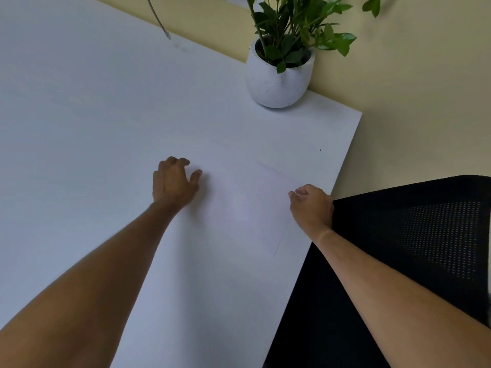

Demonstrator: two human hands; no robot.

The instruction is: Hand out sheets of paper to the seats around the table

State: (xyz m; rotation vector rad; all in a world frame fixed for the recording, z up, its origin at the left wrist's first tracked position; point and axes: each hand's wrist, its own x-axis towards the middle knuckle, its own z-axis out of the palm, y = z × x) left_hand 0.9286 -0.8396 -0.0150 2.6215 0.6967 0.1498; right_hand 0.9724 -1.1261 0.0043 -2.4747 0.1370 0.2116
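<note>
A white sheet of paper (247, 200) lies flat on the white table (93, 128), close to the table's right edge and in front of a black mesh chair (414, 235). My left hand (174, 181) rests its fingertips on the sheet's left side, fingers bent and spread. My right hand (310, 205) pinches the sheet's right corner between thumb and fingers. The paper is nearly the same colour as the table, so only its right and lower edges show clearly.
A speckled white pot with a green plant (279, 73) stands at the table's far right corner. A thin grey cable (159, 19) hangs over the far side. A yellow wall lies beyond the table edge.
</note>
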